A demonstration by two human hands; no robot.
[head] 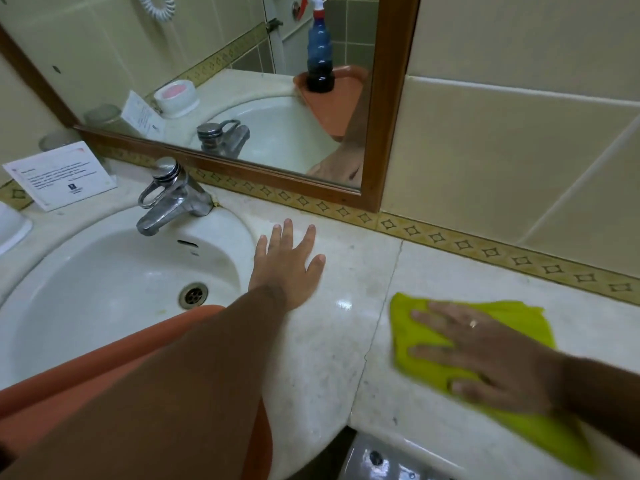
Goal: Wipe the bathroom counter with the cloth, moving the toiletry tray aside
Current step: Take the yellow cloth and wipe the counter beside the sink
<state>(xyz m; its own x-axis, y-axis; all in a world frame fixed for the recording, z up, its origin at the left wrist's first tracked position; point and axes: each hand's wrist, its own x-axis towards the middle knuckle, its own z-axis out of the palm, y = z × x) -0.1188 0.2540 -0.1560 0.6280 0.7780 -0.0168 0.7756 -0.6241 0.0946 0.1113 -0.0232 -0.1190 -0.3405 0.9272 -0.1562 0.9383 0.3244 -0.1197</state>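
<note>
From the head view, a chrome tap (pixel 173 199) stands at the back edge of the white sink (pixel 104 271), with a printed card (pixel 62 174) propped at the worktop's back left corner and part of a white dish (pixel 10 230) at the left edge. A wood-framed mirror (pixel 391 98) hangs above the back edge; in it a blue spray bottle (pixel 319 53) shows, standing on the tray's reflection. The orange toiletry tray (pixel 104 362) lies over the front edge of the sink, largely hidden by the left forearm that crosses above it. The left hand (pixel 287 268) lies flat with fingers spread, its grip fully open and holding nothing, on the pale marble worktop (pixel 346 341) just right of the sink rim. The cloth (pixel 512 327), yellow-green and rumpled, lies flat on the worktop toward its right front edge, well apart from the tray. The right hand (pixel 485 355) presses down on it, palm flat, fingers splayed and slightly blurred; its grip is open, not closed round the cloth.
</note>
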